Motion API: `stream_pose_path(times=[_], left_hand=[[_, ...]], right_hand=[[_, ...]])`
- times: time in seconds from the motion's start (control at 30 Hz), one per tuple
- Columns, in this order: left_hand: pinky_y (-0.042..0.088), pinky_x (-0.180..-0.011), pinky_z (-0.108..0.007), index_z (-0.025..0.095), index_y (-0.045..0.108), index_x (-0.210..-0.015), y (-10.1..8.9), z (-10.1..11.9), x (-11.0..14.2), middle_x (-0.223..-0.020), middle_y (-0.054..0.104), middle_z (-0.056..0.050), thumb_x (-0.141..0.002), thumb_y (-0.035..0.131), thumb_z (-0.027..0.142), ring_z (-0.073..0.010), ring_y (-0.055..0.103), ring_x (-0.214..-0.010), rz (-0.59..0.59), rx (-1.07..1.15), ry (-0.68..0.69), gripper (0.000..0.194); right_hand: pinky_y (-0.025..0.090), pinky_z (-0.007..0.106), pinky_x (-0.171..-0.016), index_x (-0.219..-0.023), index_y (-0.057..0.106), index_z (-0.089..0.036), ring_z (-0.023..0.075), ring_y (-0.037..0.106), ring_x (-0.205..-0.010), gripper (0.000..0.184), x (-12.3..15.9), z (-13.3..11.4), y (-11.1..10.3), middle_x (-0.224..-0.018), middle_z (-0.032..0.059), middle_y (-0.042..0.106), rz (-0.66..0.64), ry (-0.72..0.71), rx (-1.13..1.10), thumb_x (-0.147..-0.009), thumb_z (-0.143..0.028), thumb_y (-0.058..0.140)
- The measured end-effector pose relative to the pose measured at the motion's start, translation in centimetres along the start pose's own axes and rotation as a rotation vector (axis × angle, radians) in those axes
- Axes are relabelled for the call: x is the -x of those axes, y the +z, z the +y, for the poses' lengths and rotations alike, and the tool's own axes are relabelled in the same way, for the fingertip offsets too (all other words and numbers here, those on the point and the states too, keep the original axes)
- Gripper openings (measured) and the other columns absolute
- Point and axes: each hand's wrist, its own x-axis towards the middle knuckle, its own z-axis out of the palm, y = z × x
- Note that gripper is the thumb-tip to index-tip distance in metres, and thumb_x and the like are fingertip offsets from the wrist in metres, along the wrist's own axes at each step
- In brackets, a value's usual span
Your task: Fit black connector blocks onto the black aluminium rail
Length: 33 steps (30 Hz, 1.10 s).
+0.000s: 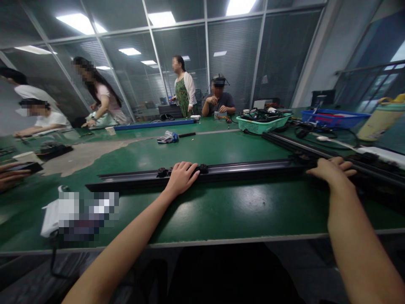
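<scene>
Bare forearms reach in from the bottom of the view, the left forearm [117,249] and right forearm [357,240] crossing over the near edge of the green surface [202,243]. Toward the surface's left edge lies a white bundle [50,219], mostly blurred out and impossible to identify. Further along that edge, another person's hand [11,175] holds a dark flat object [30,167].

The left hand [182,179] rests open, unclenched, with its fingers draped over a long black aluminium rail [247,169], beside one of two small black fittings [203,169] on top. The rail lies lengthwise across the surface, parallel to the near edge. The right hand [332,169] lies just as loosely over the rail's right end, close to a second black rail [373,177] running out past the right edge of the view. Neither hand seems to be grasping; the step in hand looks like steadying the rail from above. Lifting or shifting it would call for closing both hands around it.
</scene>
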Motion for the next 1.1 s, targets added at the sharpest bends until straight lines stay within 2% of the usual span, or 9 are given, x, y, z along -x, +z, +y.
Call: stream_pose_path(times=[0.13, 0.27, 0.4, 0.47, 0.53, 0.77, 1.1], left_hand=[[0.038, -0.096, -0.042, 0.022, 0.057, -0.127, 0.0, 0.0, 0.0, -0.116, 0.063, -0.010, -0.102, 0.032, 0.045, -0.0251, 0.053, -0.110, -0.006, -0.004, 0.003, 0.042], [0.038, -0.096, -0.042, 0.022, 0.057, -0.127, 0.0, 0.0, 0.0, -0.116, 0.063, -0.010, -0.102, 0.032, 0.045, -0.0250, 0.053, -0.110, -0.006, -0.015, 0.004, 0.042], [0.038, -0.096, -0.042, 0.021, 0.057, -0.127, 0.0, 0.0, 0.0, -0.116, 0.063, -0.011, -0.102, 0.033, 0.045, -0.0251, 0.053, -0.110, -0.009, -0.025, 0.006, 0.043], [0.038, -0.096, -0.042, 0.021, 0.057, -0.127, 0.0, 0.0, 0.0, -0.116, 0.063, -0.010, -0.102, 0.032, 0.045, -0.0251, 0.053, -0.110, -0.007, -0.024, 0.007, 0.042], [0.038, -0.096, -0.042, 0.021, 0.057, -0.127, 0.0, 0.0, 0.0, -0.116, 0.063, -0.010, -0.102, 0.032, 0.044, -0.0252, 0.053, -0.110, -0.005, -0.024, 0.007, 0.042], [0.039, -0.096, -0.042, 0.023, 0.058, -0.127, 0.0, 0.0, 0.0, -0.115, 0.064, -0.010, -0.101, 0.033, 0.044, -0.0255, 0.053, -0.110, 0.002, 0.006, 0.003, 0.041], [0.039, -0.096, -0.042, 0.022, 0.057, -0.127, 0.0, -0.1, 0.0, -0.116, 0.063, -0.010, -0.102, 0.033, 0.044, -0.0254, 0.053, -0.110, -0.007, -0.001, 0.012, 0.042]], right_hand=[[0.027, 0.067, -0.098, -0.141, 0.047, -0.036, 0.0475, 0.030, -0.134, 0.061, 1.1, -1.6, -1.1, -0.145, 0.0174, 0.042, -0.066, -0.062, 0.013, -0.080, -0.032, 0.053], [0.029, 0.058, -0.100, -0.137, 0.053, -0.027, 0.0396, 0.045, -0.126, 0.052, 1.3, -2.6, -1.8, -0.129, 0.0192, 0.059, -0.008, -0.033, -0.043, -0.086, -0.026, 0.040], [0.030, 0.057, -0.098, -0.125, 0.060, -0.021, 0.0369, 0.054, -0.114, 0.049, 1.3, -3.2, -1.9, -0.121, 0.0192, 0.064, 0.061, -0.028, -0.116, -0.094, -0.043, 0.028], [0.030, 0.058, -0.097, -0.120, 0.062, -0.022, 0.0375, 0.053, -0.113, 0.053, 1.5, -3.4, -1.8, -0.121, 0.0175, 0.064, 0.030, -0.069, -0.110, -0.092, -0.055, 0.030], [0.029, 0.058, -0.097, -0.118, 0.062, -0.023, 0.0372, 0.053, -0.113, 0.053, 1.5, -3.3, -1.7, -0.122, 0.0158, 0.064, 0.008, -0.092, -0.095, -0.089, -0.060, 0.035], [0.031, 0.053, -0.092, -0.108, 0.066, -0.024, 0.0373, 0.054, -0.109, 0.041, 0.8, -2.7, -1.0, -0.108, 0.0139, 0.068, 0.026, -0.046, -0.088, -0.084, -0.051, 0.047], [0.028, 0.051, -0.095, -0.106, 0.064, -0.017, 0.0357, 0.056, -0.109, 0.036, 0.4, -1.9, -0.3, -0.110, 0.0192, 0.067, 0.091, 0.041, -0.031, -0.090, -0.041, 0.043]])
